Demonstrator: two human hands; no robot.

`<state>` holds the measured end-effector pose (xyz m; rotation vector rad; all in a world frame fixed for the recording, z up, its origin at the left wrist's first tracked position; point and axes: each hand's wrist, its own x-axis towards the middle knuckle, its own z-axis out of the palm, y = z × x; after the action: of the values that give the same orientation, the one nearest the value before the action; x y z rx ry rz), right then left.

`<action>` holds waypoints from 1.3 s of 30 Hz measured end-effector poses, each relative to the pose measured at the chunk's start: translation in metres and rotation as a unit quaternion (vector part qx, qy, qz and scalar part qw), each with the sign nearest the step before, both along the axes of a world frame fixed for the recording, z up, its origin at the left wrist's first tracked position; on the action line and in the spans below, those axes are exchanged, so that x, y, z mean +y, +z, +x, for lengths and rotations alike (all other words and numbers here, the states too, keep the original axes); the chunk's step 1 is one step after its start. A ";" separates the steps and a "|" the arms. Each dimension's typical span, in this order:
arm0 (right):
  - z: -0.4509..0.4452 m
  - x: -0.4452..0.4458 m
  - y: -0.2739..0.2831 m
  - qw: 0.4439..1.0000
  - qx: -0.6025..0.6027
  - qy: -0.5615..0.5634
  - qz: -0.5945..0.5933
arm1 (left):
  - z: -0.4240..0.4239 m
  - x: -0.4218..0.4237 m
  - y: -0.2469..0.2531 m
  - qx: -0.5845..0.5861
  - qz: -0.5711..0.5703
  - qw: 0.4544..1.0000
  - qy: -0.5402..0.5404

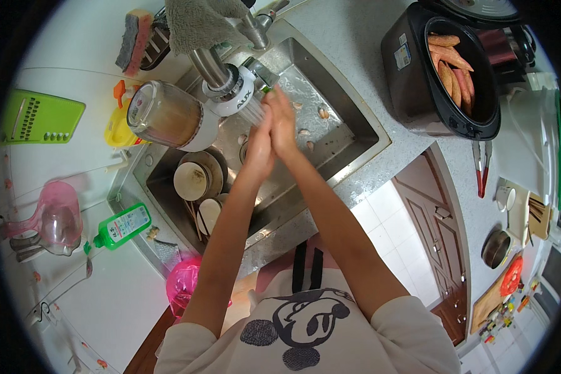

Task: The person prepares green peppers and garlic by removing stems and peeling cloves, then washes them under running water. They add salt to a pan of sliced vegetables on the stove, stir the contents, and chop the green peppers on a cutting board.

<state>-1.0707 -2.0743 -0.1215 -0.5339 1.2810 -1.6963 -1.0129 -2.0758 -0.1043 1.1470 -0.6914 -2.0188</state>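
My left hand [260, 147] and my right hand [282, 124] are pressed palm to palm under running water from a faucet-mounted water filter [236, 100]. Whether anything lies between the palms cannot be seen. Beneath them is a stainless steel sink [327, 161], with several garlic cloves [323, 113] scattered on its wet bottom. Stacked dirty bowls [190, 181] and chopsticks [191, 212] lie in the sink's left part. A grey cloth [201, 25] hangs over the faucet.
At the right stands a black cooker [409, 84] holding sweet potatoes [451, 58], with red-handled tongs [480, 175] beside it. A green detergent bottle [124, 226] is left of the sink. A pink plastic bag [183, 285] hangs by the counter edge.
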 end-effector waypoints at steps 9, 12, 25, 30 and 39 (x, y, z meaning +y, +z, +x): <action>0.010 0.005 -0.012 0.895 0.428 0.048 0.117 | 0.015 -0.007 -0.002 0.168 0.071 0.982 0.052; 0.010 0.013 -0.011 0.954 0.299 0.026 0.006 | 0.023 -0.011 -0.023 0.169 0.111 0.976 0.081; 0.017 0.040 -0.037 0.994 -0.091 -0.047 -0.034 | 0.011 -0.040 -0.069 0.326 0.067 0.939 0.085; 0.006 0.040 -0.031 0.993 -0.107 -0.048 0.029 | -0.001 -0.035 -0.040 0.184 0.020 0.968 0.167; 0.011 0.047 -0.015 0.995 -0.067 -0.079 0.007 | 0.017 -0.020 -0.042 0.072 0.040 0.982 0.171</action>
<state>-1.0598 -2.0276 -0.1361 -0.3120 1.2635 -1.8196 -0.9955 -2.0953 -0.1461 1.0698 -0.3167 -1.8262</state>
